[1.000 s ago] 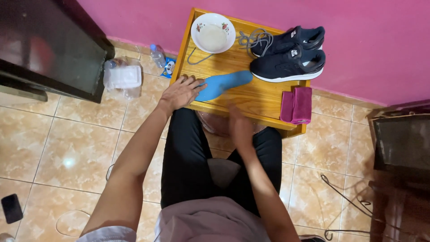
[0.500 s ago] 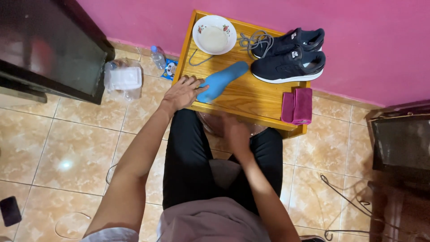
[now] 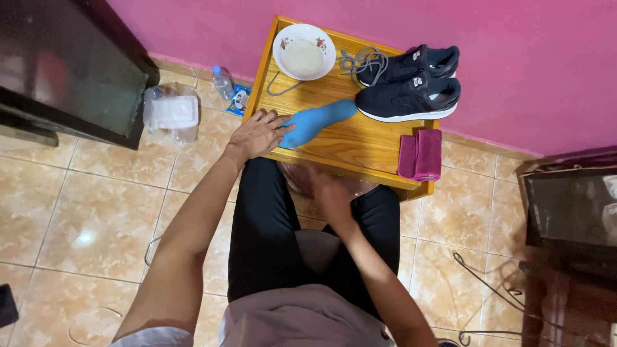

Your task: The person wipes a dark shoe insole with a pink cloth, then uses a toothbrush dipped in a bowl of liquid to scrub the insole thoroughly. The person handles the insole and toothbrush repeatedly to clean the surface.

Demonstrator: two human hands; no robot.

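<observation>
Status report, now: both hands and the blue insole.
Left hand flat on blue insole, on wooden table. Right hand low at table edge, blurred, grip unclear. Black sneakers beside insole.

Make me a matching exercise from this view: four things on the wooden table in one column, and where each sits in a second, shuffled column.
Things:
1. white bowl
2. blue insole
3. black sneakers
4. magenta cloth

Places:
A. near right corner of the table
B. far left corner
C. under the left hand, at the near edge
D. far right, by the pink wall

Pairs: 1-B, 2-C, 3-D, 4-A
</observation>
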